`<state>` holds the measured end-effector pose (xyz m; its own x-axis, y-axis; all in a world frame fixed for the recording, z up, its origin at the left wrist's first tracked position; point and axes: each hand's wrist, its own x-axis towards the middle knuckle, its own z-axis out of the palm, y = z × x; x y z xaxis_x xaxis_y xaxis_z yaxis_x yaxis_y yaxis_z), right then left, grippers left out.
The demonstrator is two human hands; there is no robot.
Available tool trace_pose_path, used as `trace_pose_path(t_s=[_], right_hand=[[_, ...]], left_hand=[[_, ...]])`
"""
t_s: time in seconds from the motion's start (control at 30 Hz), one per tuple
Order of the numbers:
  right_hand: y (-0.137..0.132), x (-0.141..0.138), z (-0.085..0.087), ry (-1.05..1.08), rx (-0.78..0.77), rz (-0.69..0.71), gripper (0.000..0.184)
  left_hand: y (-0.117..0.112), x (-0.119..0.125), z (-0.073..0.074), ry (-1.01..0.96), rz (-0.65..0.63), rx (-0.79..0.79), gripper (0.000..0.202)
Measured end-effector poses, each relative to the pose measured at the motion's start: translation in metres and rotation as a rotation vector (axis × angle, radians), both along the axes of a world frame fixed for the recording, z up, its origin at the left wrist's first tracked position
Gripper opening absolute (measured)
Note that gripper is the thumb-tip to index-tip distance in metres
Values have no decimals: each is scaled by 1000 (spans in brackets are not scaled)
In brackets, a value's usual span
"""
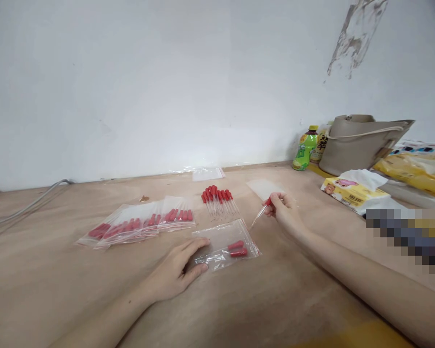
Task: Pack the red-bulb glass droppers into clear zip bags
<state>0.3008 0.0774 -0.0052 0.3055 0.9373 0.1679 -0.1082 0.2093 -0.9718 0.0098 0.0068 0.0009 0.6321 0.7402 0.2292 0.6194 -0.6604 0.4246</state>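
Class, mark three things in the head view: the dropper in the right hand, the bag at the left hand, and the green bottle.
Dropper [263, 210]: head view, on its clear tube.
Bag [219, 242]: head view, on its clear film.
Green bottle [304, 152]: head view, on its label.

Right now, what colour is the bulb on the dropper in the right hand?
The bulb is red, seen in the head view.

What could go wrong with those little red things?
The thin tip of the dropper in the right hand points toward the near edge of the clear bag, so it might catch or poke the plastic.

The bag lies flat with the left hand at one end, so it might slide if bumped.

The loose droppers lie close together just behind the bag, so a stray knock could scatter them.
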Motion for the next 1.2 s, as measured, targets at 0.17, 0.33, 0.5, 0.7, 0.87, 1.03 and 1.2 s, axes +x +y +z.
trace_pose_path(t_s=[0.17,0.33,0.5,0.7,0.87,1.03,1.2], right_hand=[[-10,-8,-7,154,-157,207,24],[-12,11,-5,-268,-213,720,26],[-13,9,1,-461,-54,719,25],[-16,-12,-4,-576,12,664,27],[-15,-13,-8,-571,35,792,31],[-16,-8,-6,-642,17,831,34],[-20,-19,-4,-647,43,715,24]], left_hand=[[0,-1,-1,13,6,-6,43],[0,-1,-1,23,19,-17,45],[0,-1,-2,35,16,-12,45],[1,-1,-1,35,22,-13,44],[1,0,0,12,5,-5,43],[1,1,-1,26,-7,6,39],[2,1,-1,31,-7,7,37]])
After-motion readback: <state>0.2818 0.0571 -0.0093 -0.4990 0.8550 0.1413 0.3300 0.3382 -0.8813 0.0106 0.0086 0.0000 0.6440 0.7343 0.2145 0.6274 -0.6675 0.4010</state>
